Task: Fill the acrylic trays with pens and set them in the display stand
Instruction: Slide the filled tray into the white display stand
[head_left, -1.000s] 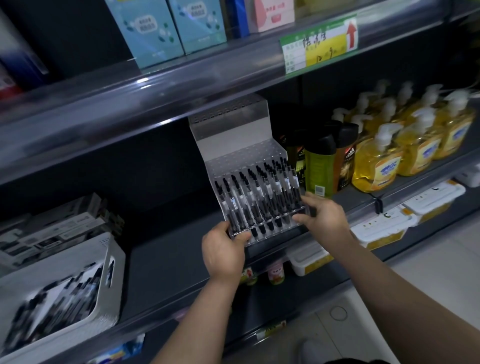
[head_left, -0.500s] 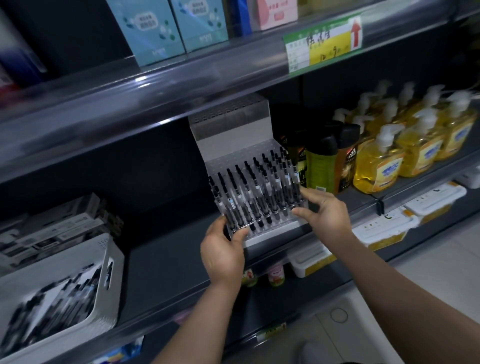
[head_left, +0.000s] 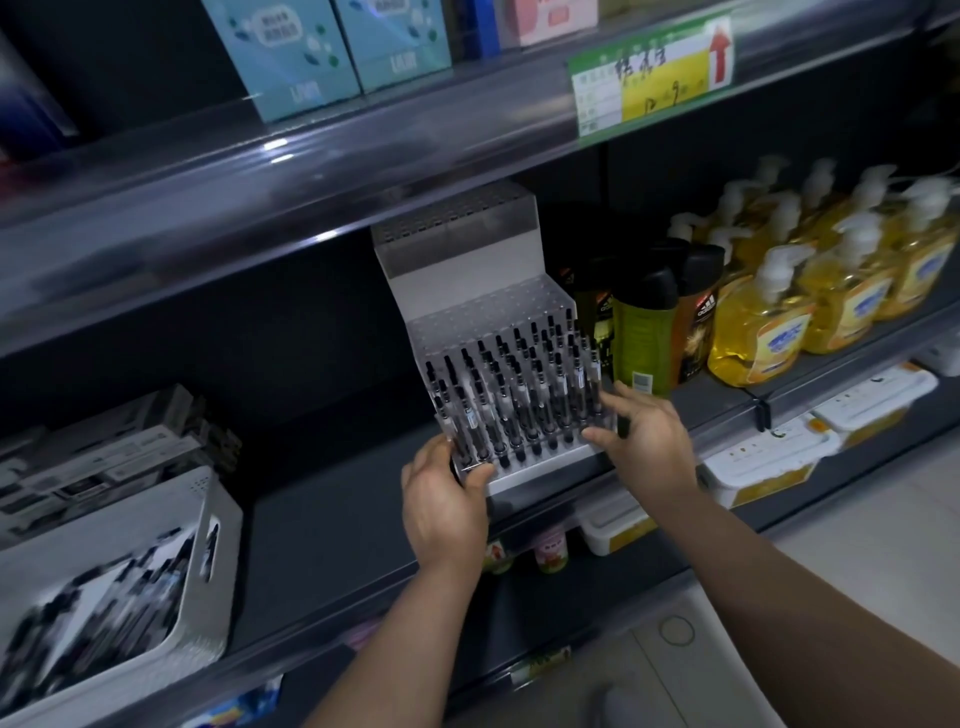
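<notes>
A clear acrylic tray (head_left: 540, 453) packed with several upright black pens (head_left: 519, 395) sits on the lowest step of the white stepped display stand (head_left: 441, 283) on the dark shelf. My left hand (head_left: 441, 506) grips the tray's front left corner, thumb on its front edge. My right hand (head_left: 644, 436) holds the tray's right end, fingers curled against its side and front. Two more perforated acrylic trays sit on the stand's upper steps with no pens in them.
A white plastic basket (head_left: 208, 561) with loose pens stands at the left of the shelf (head_left: 337, 530), with stacked boxes behind it. Dark and green bottles (head_left: 644, 338) and yellow pump bottles (head_left: 769, 332) stand right of the stand. An upper shelf overhangs the stand closely.
Both hands have lifted the pen-filled tray up and back, from tilted in front of the stand to sitting more upright on its lowest step.
</notes>
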